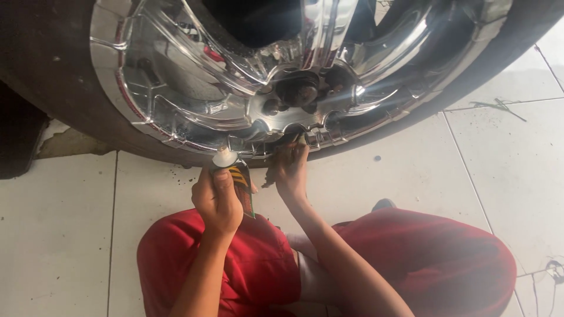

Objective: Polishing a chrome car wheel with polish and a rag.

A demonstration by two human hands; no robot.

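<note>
left hand (pixel 216 199) grips a small tube (pixel 236 175), dark with yellow stripes, white cap uppermost. the tube's long axis is near upright, cap pointing at the chrome wheel rim (pixel 176 126) just above the grip. right hand (pixel 288 170), beside it, touches the rim's lower edge, fingers bent; whether it holds anything cannot be told. red trousers (pixel 258 264) lie below on the tiled floor (pixel 59 235).
</note>
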